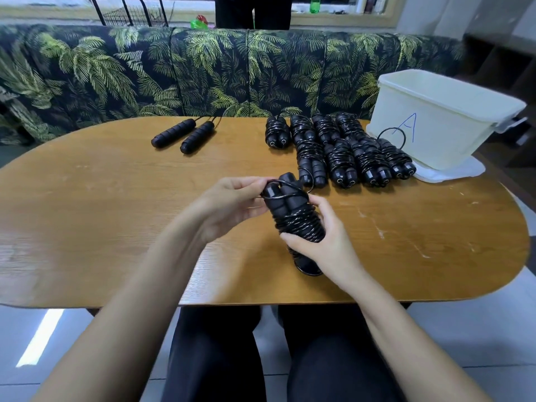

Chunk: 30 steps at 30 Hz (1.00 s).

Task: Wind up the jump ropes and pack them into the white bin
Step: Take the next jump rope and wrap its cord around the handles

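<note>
While pinching loose cord end (pixel 285 185) in left hand (pixel 232 204) and clasping wound jump rope (pixel 298 220) in right hand (pixel 327 242), centre frame: risking tail slipping and last turns springing off through slackening tension. Needing tucking before heading to white bin (pixel 435 126), upper right.

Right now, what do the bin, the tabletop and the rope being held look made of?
White bin: moulded plastic, matte off-white, rolled rim. Table: wood grain, satin, scuffed; veneer or laminate, cannot tell. Held jump rope: glossy black cord with glints, probably plastic-coated; handles matte, ridged, likely foam or rubber.
</note>
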Motion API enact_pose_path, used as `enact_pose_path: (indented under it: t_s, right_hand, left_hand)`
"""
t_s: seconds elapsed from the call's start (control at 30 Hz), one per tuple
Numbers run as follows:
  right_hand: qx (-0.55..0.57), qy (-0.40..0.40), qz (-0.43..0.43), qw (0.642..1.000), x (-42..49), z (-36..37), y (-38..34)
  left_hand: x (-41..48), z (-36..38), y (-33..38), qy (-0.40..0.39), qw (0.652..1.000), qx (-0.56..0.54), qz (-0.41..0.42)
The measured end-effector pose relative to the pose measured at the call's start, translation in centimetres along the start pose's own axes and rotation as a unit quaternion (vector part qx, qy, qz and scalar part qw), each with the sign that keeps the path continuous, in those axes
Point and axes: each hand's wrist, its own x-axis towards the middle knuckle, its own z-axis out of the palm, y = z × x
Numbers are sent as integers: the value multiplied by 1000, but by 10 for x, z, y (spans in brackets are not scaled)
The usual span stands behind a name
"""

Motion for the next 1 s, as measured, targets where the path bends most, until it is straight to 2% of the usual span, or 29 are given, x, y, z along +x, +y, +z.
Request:
enact_pose_path:
  t_s: [0.07,0.23,0.4,0.87,1.0]
  right_hand:
    - [-14,-10,-9,1000,0,-5,0]
    - [-32,-57,-31,997,-1,-16,-1]
    - [-31,-101,-33,994,-5,-20,-1]
    - [29,-185,-5,982,-12,-26,-12]
    - [23,-192,-3,981,-12,-28,-22]
  left_hand:
    - [-4,-6,5,-13,999,32,0]
    - [-13,-10,13,13,991,125,33]
    - [-22,-13,17,-22,987,157,14]
    - [-36,-13,-4,-149,985,-21,-82]
    - [-42,-15,-9,-96,995,-8,-32]
